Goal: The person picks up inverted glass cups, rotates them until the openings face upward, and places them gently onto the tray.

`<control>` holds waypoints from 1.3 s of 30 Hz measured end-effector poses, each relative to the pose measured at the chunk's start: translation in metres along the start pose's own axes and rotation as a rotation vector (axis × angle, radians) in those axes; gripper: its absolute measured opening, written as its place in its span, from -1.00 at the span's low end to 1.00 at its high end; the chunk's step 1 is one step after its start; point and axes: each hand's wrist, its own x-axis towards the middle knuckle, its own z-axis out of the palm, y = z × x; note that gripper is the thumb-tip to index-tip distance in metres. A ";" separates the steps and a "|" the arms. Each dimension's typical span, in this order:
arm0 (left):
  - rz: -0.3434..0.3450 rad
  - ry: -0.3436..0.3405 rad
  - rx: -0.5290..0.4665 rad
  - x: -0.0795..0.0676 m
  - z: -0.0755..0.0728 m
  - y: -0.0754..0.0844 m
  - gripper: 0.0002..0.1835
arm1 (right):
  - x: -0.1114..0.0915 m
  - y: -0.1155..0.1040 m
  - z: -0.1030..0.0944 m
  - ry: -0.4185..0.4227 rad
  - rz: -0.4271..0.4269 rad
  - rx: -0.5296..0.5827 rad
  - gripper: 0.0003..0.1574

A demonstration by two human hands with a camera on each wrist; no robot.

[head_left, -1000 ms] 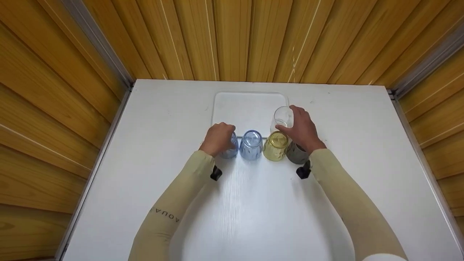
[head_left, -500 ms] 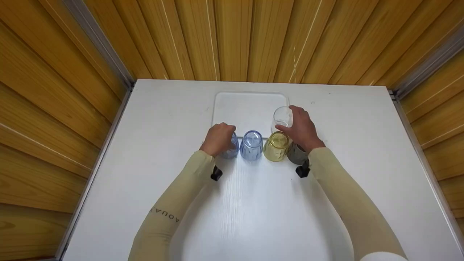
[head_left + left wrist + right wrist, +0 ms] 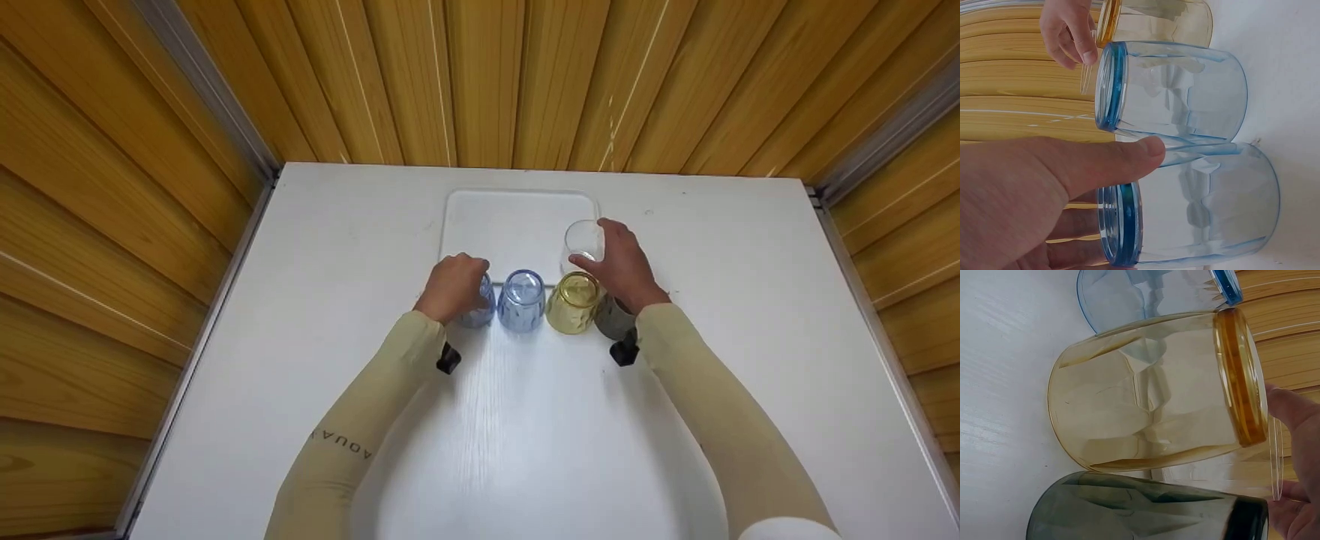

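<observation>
Four tumblers would exceed a plain count, so several upside-down glasses stand in a row: a blue glass [image 3: 1202, 208] at the left end, a second blue glass [image 3: 521, 301], a yellow glass [image 3: 573, 303] and a dark grey glass [image 3: 1145, 509]. My left hand [image 3: 452, 287] grips the end blue glass, thumb along its near side [image 3: 1100, 163] and fingers behind. Behind the yellow glass, my right hand [image 3: 628, 264] holds a clear glass [image 3: 582, 238], mouth up, between thumb and fingers. My right wrist hides part of the grey glass.
A white tray [image 3: 517, 225] lies behind the row, with the clear glass at its front right corner. The white table [image 3: 480, 435] meets wood-panelled walls [image 3: 480, 82] at the back and both sides.
</observation>
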 end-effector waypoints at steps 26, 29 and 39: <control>0.013 -0.007 -0.005 0.000 -0.001 0.002 -0.55 | -0.004 0.008 -0.003 -0.018 0.011 0.008 0.25; 0.003 -0.012 -0.009 0.000 -0.002 0.002 -0.55 | -0.006 0.007 -0.004 -0.022 0.020 0.008 0.27; 0.011 0.006 -0.015 -0.002 -0.002 0.000 -0.54 | -0.012 0.011 -0.007 -0.001 -0.007 -0.030 0.25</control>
